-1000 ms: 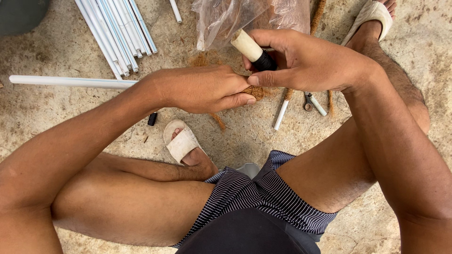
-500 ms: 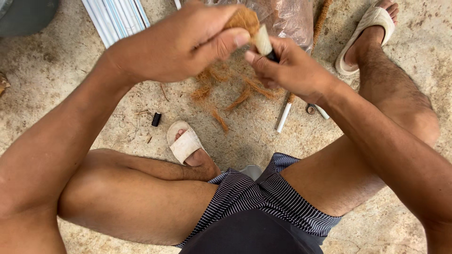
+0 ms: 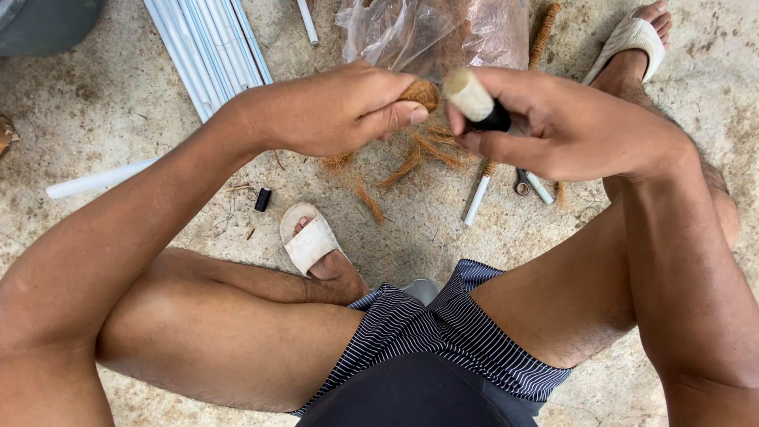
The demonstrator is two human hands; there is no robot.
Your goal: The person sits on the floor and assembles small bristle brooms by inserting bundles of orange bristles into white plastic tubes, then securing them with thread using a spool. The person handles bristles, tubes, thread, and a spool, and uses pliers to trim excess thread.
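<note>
Left hand (image 3: 332, 111): lower than 0.5 s ago, fingers pinched on brown fibre tuft (image 3: 421, 93), now just left of tube end, not above it.
Right hand (image 3: 561, 122): closed round short white tube (image 3: 468, 93) w/ black end, tilted up-left; moved right.
Floor past hands: loose fibre strands (image 3: 411, 162), small white rod (image 3: 479, 198).
Further: plastic bag (image 3: 435, 32), white pipes (image 3: 209, 43), more in view now.
</note>
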